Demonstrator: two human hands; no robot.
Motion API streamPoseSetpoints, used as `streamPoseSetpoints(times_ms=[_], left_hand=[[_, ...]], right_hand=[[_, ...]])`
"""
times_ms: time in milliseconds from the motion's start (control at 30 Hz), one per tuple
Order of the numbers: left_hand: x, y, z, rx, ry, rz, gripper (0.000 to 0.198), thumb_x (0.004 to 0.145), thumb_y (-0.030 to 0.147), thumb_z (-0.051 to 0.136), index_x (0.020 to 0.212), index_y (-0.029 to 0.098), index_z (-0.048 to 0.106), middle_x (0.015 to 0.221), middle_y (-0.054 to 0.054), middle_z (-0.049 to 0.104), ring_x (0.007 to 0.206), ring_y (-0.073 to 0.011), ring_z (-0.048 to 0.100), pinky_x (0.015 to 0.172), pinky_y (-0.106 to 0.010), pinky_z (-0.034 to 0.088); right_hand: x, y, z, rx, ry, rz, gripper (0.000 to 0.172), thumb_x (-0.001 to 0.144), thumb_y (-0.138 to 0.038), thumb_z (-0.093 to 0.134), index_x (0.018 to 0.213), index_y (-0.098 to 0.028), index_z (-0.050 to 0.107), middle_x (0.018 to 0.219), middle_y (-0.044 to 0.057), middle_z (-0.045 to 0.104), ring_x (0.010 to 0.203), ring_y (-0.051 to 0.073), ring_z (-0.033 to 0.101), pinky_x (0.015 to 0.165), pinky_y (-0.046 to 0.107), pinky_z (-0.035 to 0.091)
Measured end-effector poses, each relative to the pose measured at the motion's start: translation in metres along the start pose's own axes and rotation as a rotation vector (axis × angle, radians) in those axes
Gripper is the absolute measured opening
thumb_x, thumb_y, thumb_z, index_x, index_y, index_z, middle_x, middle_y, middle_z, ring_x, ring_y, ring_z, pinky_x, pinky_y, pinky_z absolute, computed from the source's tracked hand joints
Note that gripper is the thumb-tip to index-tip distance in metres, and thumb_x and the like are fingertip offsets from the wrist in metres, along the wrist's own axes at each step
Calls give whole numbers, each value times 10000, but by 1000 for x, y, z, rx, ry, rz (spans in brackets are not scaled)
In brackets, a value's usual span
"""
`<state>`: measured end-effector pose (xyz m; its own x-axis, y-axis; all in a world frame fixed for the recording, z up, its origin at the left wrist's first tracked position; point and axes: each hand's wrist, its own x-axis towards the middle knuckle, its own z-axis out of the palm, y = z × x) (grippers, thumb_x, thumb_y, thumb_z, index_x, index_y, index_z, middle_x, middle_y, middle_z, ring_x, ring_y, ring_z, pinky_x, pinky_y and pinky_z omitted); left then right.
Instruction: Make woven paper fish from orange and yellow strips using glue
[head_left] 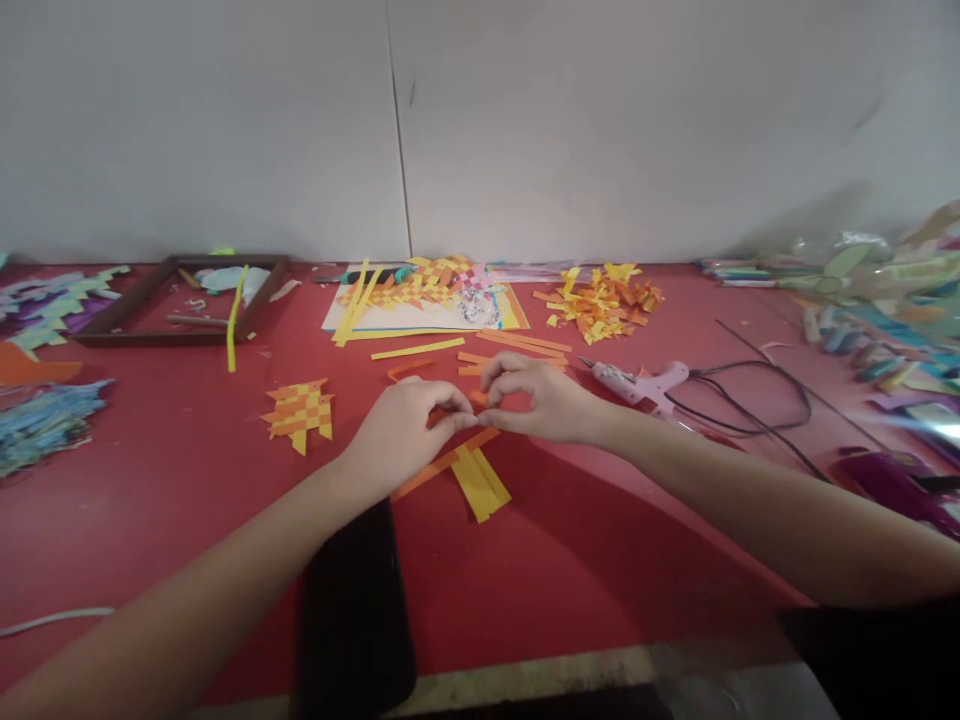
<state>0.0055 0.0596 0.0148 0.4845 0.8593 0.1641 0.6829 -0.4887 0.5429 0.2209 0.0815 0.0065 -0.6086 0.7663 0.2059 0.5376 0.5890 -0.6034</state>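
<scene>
My left hand and my right hand meet at the middle of the red table. Both pinch a weave of orange and yellow paper strips, whose loose ends trail toward me. The fingertips of both hands are pressed together on the strips. A finished woven orange and yellow fish lies to the left of my left hand.
A pink glue gun with a black cord lies right of my hands. Loose strips, a woven sheet on paper and a scrap heap sit behind. A dark frame stands far left. A black phone lies near me.
</scene>
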Motion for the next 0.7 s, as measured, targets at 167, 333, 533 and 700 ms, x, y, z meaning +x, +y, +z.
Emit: streamPoseSetpoints(times_ms=[167,333,533,700], left_hand=[[-8,3,-14,-23,16,-48,191,912,360,602,813,219,684,765,20,721,655,-150,622,646,-259,509],[-34,7,6,153,179,-97,301,910,286,544,1174,150,594,1237,-149,628,1170,-323,551,978,-501,457],[-91,28,51,499,21,150,655,889,497,581,1327,14,526,1382,-268,544,1179,-433,538,947,-567,471],[-84,25,48,458,-120,267,638,939,551,487,1331,51,550,1378,-224,571,1215,-392,541,1006,-540,446]], right_hand=[[-22,-6,-11,91,31,68,245,868,-419,648,742,-208,652,959,36,632,811,147,626,772,293,500],[-20,11,4,-261,82,150,266,949,-338,535,736,-203,622,887,46,646,838,178,617,796,323,508],[-22,12,19,-465,202,161,143,884,-253,609,979,-160,661,1219,192,570,1198,375,466,1017,554,380],[-41,-5,11,-203,8,-84,155,977,-291,511,964,-234,654,1000,70,677,977,216,602,903,379,479]])
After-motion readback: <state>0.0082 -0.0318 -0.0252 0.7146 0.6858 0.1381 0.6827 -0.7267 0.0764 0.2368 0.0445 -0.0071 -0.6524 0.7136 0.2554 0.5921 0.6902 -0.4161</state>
